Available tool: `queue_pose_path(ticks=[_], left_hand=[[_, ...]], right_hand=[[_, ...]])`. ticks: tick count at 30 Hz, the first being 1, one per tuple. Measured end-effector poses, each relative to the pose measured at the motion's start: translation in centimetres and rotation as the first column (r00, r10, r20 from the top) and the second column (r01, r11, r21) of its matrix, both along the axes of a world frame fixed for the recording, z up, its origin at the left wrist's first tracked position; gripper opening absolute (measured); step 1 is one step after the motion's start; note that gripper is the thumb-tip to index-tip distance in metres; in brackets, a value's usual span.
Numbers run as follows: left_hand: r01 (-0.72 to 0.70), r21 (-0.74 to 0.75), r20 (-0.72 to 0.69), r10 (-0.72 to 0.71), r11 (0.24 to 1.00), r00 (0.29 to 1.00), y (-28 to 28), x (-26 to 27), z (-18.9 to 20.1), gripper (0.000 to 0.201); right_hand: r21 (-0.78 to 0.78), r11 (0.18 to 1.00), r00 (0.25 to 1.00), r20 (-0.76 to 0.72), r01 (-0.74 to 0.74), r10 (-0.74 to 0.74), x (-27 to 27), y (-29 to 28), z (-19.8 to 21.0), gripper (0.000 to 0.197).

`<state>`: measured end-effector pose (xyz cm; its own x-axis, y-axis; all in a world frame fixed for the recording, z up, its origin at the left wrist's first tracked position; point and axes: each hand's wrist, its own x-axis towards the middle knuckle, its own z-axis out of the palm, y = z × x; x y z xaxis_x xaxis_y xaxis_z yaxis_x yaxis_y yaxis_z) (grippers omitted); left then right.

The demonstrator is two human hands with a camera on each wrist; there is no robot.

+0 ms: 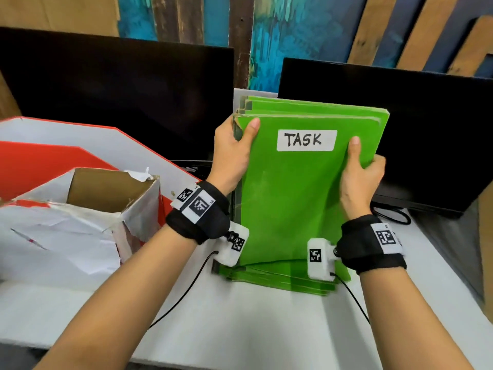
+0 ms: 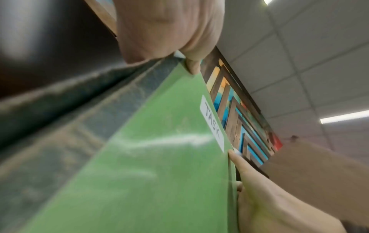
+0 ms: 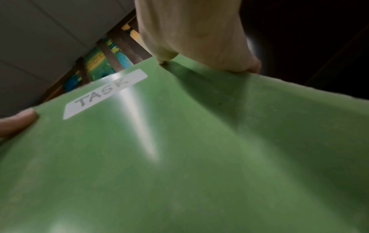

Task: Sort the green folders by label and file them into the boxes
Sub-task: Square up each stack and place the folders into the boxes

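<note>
A stack of green folders (image 1: 290,204) stands upright on the white table, tilted back. The front folder bears a white label (image 1: 306,140) reading TASK. My left hand (image 1: 234,153) grips the stack's upper left edge, thumb on the front cover. My right hand (image 1: 360,172) grips the right edge, thumb on the cover beside the label. The left wrist view shows the front folder (image 2: 159,165) edge-on with its label (image 2: 212,124), and the left hand (image 2: 169,31) above it. In the right wrist view the folder cover (image 3: 179,157) fills the frame under the right hand (image 3: 199,34).
A torn white and red cardboard box (image 1: 88,209) stands open at the left, with a larger red and white box (image 1: 66,145) behind it. Two dark monitors (image 1: 114,89) (image 1: 426,124) stand behind the folders. Cables (image 1: 186,287) trail over the white table (image 1: 240,316).
</note>
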<state>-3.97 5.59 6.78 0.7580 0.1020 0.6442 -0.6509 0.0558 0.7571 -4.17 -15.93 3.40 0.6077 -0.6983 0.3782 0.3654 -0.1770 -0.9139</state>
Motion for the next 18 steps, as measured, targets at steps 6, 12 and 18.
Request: queue_pose_path(ticks=[6,12,18], left_hand=[[-0.027,0.037,0.114,0.023,0.999,0.993,1.2,1.3,3.2,0.024],[-0.059,0.044,0.048,0.057,0.997,0.997,2.5,2.0,0.8,0.067],[-0.085,0.155,-0.166,0.11,0.984,0.98,2.1,1.9,-4.1,0.067]], right_hand=[[-0.061,0.998,0.985,0.172,0.028,-0.017,-0.6,0.8,2.7,0.034],[-0.014,0.98,0.978,0.063,-0.197,0.197,-0.1,1.3,-0.2,0.071],[0.062,0.955,0.954,-0.061,-0.291,0.295,-0.4,1.0,-3.3,0.047]])
